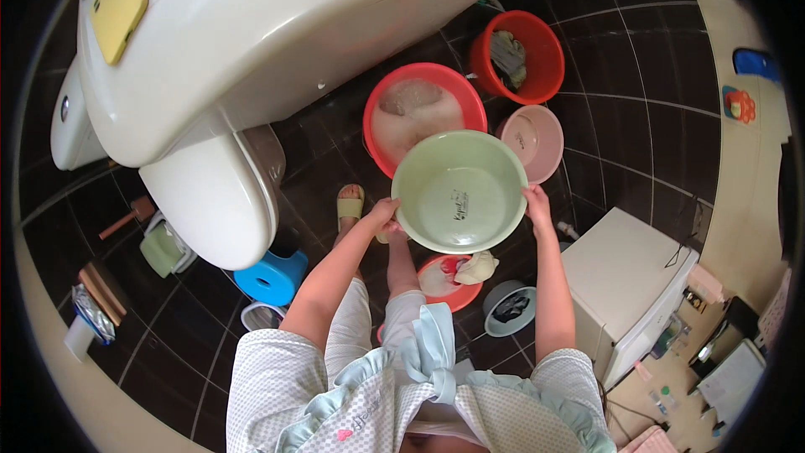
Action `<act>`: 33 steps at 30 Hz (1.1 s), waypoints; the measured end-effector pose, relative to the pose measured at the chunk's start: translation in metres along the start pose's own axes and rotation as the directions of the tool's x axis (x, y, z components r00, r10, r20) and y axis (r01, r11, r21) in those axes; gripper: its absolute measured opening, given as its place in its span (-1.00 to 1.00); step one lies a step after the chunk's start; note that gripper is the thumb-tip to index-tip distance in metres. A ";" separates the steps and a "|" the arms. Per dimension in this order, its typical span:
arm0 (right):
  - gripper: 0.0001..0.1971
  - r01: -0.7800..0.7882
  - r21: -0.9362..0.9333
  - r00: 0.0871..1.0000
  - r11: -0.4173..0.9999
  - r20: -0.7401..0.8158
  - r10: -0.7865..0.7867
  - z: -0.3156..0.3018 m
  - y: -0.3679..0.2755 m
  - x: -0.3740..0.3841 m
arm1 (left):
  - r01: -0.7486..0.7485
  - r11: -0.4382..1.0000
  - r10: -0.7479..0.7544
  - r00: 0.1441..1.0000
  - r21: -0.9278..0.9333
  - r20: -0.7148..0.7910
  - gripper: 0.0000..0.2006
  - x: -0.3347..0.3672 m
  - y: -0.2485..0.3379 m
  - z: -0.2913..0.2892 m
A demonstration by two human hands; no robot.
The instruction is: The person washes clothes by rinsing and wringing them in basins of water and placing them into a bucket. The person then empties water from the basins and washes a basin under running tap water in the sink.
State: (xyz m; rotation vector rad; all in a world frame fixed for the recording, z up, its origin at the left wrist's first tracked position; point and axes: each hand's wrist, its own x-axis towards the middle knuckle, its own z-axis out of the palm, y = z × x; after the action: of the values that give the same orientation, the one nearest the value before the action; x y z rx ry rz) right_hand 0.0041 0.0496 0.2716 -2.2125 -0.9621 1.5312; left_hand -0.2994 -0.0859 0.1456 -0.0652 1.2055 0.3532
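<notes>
A pale green basin (436, 189) with a small dark print on its bottom is held up between my two hands, and nothing lies inside it. My left hand (384, 216) grips its rim on the left side. On the opposite side, my right hand (537, 201) is closed on the rim. Behind and partly covered by it stands a red basin (376, 109) of cloudy, sudsy water. Below its near edge, a smaller red basin (459, 296) holds whitish water and a pale cloth (478, 268).
A red bucket (545, 75) with grey cloth and a pink basin (545, 151) stand at the far right. A grey basin (495, 325) with dark cloth sits near a white washing machine (620, 260). Left are a toilet (210, 201), a blue stool (272, 279) and the sink counter (277, 33).
</notes>
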 end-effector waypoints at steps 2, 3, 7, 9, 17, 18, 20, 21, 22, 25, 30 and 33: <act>-0.89 0.045 0.034 0.999 0.998 -0.032 -0.044 -0.006 0.052 -0.001 | -0.080 0.992 0.089 0.992 0.094 -0.091 -0.71 -0.012 0.008 -0.002; -0.90 0.096 0.049 0.993 0.994 -0.071 -0.092 -0.010 0.083 0.001 | -0.158 0.972 0.185 0.971 0.172 -0.151 -0.71 -0.015 0.014 0.003; -0.89 0.166 0.136 0.965 0.977 -0.228 -0.132 0.010 0.142 -0.018 | -0.420 0.486 0.637 0.771 0.766 0.019 -0.74 -0.046 0.031 0.003; -0.90 0.262 0.169 0.922 0.950 -0.336 -0.194 0.018 0.143 -0.034 | -0.500 0.589 0.613 0.789 0.635 0.053 -0.75 -0.073 0.053 0.017; -0.84 0.409 0.445 0.848 0.796 -0.507 -0.153 -0.029 0.096 -0.116 | -0.509 0.798 0.461 0.860 0.322 0.217 -0.77 -0.177 0.107 0.099; -0.84 0.415 0.457 0.845 0.786 -0.514 -0.147 -0.041 0.092 -0.129 | -0.503 0.795 0.458 0.864 0.338 0.208 -0.77 -0.189 0.108 0.113; -0.83 0.444 0.482 0.833 0.756 -0.533 -0.150 -0.071 0.082 -0.160 | -0.515 0.776 0.436 0.855 0.363 0.282 -0.78 -0.213 0.115 0.149; -0.83 0.463 0.491 0.814 0.738 -0.566 -0.134 -0.086 0.078 -0.176 | -0.516 0.757 0.418 0.854 0.401 0.310 -0.78 -0.221 0.118 0.167; -0.82 0.508 0.521 0.791 0.686 -0.598 -0.132 -0.102 0.065 -0.193 | -0.532 0.734 0.413 0.843 0.423 0.344 -0.78 -0.230 0.124 0.188; -0.77 0.573 0.540 0.746 0.617 -0.655 -0.119 -0.153 0.059 -0.243 | -0.579 0.699 0.414 0.806 0.419 0.423 -0.76 -0.264 0.119 0.260; -0.64 0.694 0.440 0.535 0.570 -0.845 0.001 -0.231 0.074 -0.320 | -0.550 0.674 0.264 0.802 0.493 0.535 -0.77 -0.300 0.089 0.378; -0.65 0.721 0.430 0.481 0.543 -0.875 0.054 -0.283 0.099 -0.371 | -0.555 0.651 0.183 0.776 0.517 0.603 -0.77 -0.315 0.053 0.446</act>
State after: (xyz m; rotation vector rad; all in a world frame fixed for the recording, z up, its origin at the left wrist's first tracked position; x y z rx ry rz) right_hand 0.2169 -0.2303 0.5939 -1.5218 -0.2919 0.3463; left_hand -0.0109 -0.0037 0.6047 0.9063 0.7389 0.2558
